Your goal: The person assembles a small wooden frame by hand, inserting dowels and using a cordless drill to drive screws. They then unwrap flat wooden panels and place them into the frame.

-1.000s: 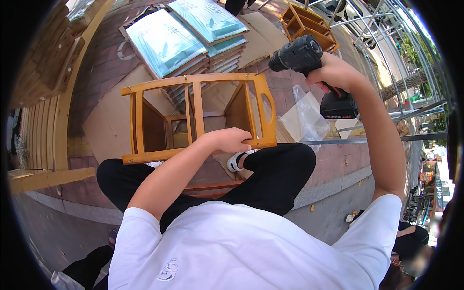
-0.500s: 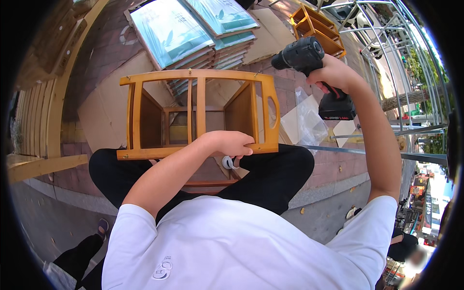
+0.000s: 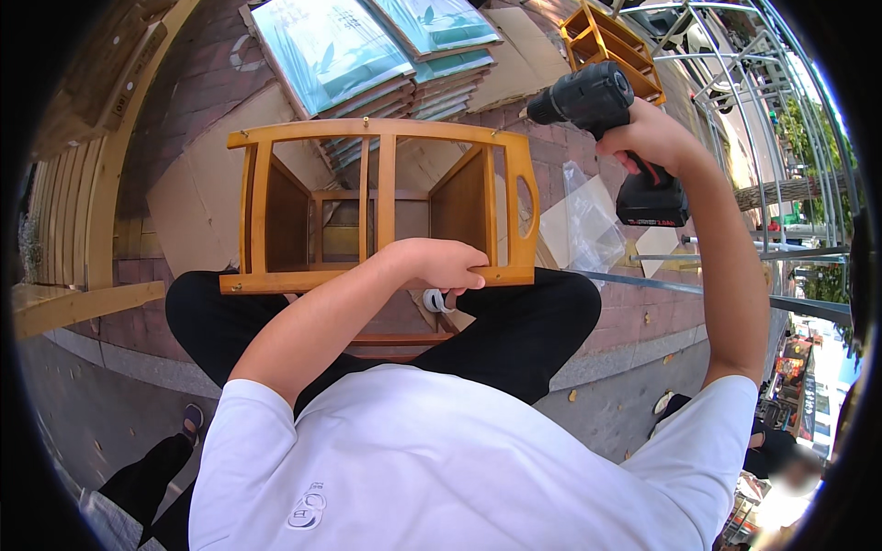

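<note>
A varnished wooden frame (image 3: 388, 197), like a small cabinet or rack, lies across my knees with its open side up. Its right end piece has an oval handle cut-out, and small screw heads show along the rails. My left hand (image 3: 450, 264) is closed on the near rail, toward its right end; the fingertips curl over the edge and are partly hidden. Up and to the right, my right hand (image 3: 648, 142) grips a black cordless drill (image 3: 588, 99) by its handle. The drill points left, clear of the frame, and its battery hangs below.
Flat cartons with pale blue printing (image 3: 335, 55) are stacked beyond the frame. Another small wooden rack (image 3: 611, 50) stands at the far right. Cardboard sheets (image 3: 216, 184) and clear plastic (image 3: 588, 220) lie on the paving. Metal tubing (image 3: 735, 60) rises at right; other people are at the lower edges.
My right hand has carried the drill slightly to the right. The wooden frame has shifted and tilted a little, with my left hand still on its near rail.
</note>
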A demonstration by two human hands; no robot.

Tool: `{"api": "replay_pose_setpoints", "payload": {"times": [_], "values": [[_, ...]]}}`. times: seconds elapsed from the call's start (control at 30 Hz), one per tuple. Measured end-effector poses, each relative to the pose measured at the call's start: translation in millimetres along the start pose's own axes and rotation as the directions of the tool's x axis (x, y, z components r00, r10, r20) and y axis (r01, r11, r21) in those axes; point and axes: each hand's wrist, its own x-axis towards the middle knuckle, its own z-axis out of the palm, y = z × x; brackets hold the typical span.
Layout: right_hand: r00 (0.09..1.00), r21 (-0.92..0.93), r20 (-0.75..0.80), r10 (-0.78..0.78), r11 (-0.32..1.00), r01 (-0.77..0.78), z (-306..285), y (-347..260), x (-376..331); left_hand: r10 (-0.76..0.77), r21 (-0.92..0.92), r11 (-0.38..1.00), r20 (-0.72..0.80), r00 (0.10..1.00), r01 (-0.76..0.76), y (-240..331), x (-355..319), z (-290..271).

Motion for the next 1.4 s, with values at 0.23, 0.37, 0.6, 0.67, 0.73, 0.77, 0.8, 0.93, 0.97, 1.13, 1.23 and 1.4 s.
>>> {"api": "replay_pose_setpoints", "payload": {"times": [0.23,0.37,0.6,0.67,0.73,0.77,0.8,0.93,0.97,1.13,1.23,1.4], "values": [[1.0,-0.05,0.016,0.022,0.999,-0.021,-3,-1,3,-0.02,0.029,0.999,0.019,1.0,0.02,2,0,-1],[1.0,-0.185,0.026,-0.003,0.983,0.007,-3,-11,0,0.013,0.044,0.999,0.029,0.999,-0.015,0,4,-2],[0.98,-0.49,0.198,-0.001,0.866,0.1,-19,-60,35,0.009,0.077,0.997,0.037,0.999,-0.012,0,3,-5],[0.979,-0.503,0.201,0.039,0.862,0.069,-24,-55,39,0.018,0.062,0.998,0.036,0.999,-0.021,0,5,-4],[0.974,-0.505,0.216,0.062,0.861,0.057,-25,-52,44,0.046,0.046,0.998,0.03,0.999,-0.047,-4,6,-3],[0.973,-0.509,0.222,0.058,0.859,0.065,-26,-51,44,0.061,0.039,0.997,0.028,0.998,-0.062,-5,7,-3],[0.972,-0.511,0.23,0.053,0.856,0.074,-24,-51,42,0.063,0.043,0.997,0.022,0.998,-0.064,-7,8,-2],[0.97,-0.497,0.24,0.044,0.864,0.083,-19,-52,42,0.06,0.034,0.998,0.012,0.998,-0.06,-5,6,-3],[0.969,-0.501,0.242,0.046,0.861,0.084,-20,-50,43,0.055,0.023,0.998,0.011,0.998,-0.056,-2,4,-4],[0.967,-0.498,0.247,0.055,0.864,0.078,-19,-42,53,0.042,0.042,0.998,0.012,0.999,-0.042,3,0,-4],[0.966,-0.444,0.255,0.045,0.893,0.076,-18,-38,56,0.057,0.042,0.997,0.014,0.998,-0.058,-3,3,-3],[0.957,-0.463,0.283,0.059,0.883,0.082,-19,-38,58,0.041,0.029,0.999,0.026,0.999,-0.041,-5,5,-3]]}}
